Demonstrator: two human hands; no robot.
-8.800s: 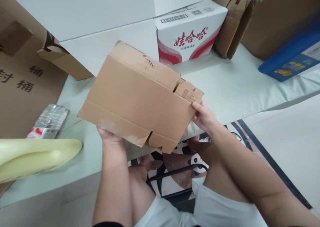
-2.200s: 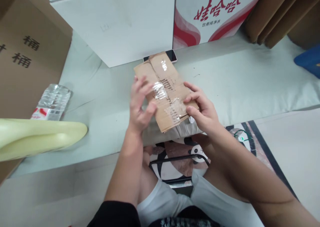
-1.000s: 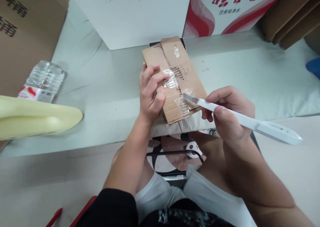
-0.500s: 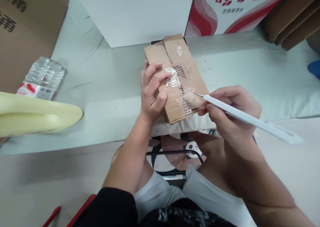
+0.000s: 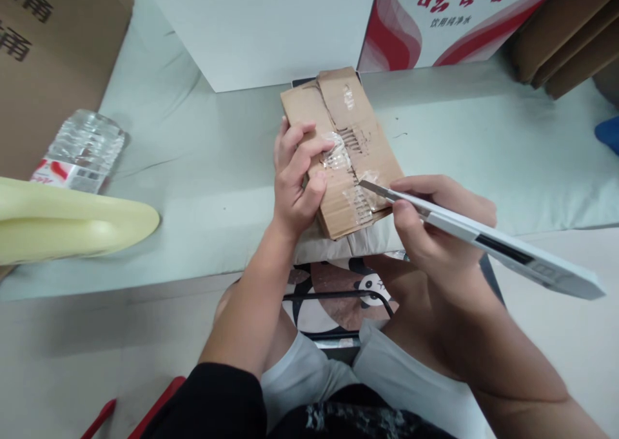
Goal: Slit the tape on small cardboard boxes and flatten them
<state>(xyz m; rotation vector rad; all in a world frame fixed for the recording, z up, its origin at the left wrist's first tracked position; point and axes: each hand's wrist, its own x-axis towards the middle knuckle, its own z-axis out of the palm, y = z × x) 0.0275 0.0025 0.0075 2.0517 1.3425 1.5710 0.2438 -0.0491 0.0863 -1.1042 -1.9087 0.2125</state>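
Observation:
A small brown cardboard box (image 5: 338, 200), taped and torn along its middle seam, lies tilted near the front edge of the covered surface. My left hand (image 5: 298, 175) grips its left side, fingers spread over the top near a strip of clear tape (image 5: 337, 150). In my right hand (image 5: 440, 223) is a white utility knife (image 5: 483, 233) with its blade out. The blade tip is at the seam, beside another patch of clear tape on the lower right of the box. A dark flat object shows partly behind the box's far edge.
Behind stand a white carton (image 5: 280, 33) and a red-and-white carton (image 5: 435, 33). To the left are a large brown carton (image 5: 62, 58), a plastic-wrapped clear bottle pack (image 5: 87, 146) and a pale yellow curved object (image 5: 82, 223). Folded cardboard (image 5: 561, 33) leans at the far right.
My right hand has rolled the knife so its broad side and blade now show, and the tip has moved slightly left and down to the seam. My left hand and the box have barely shifted.

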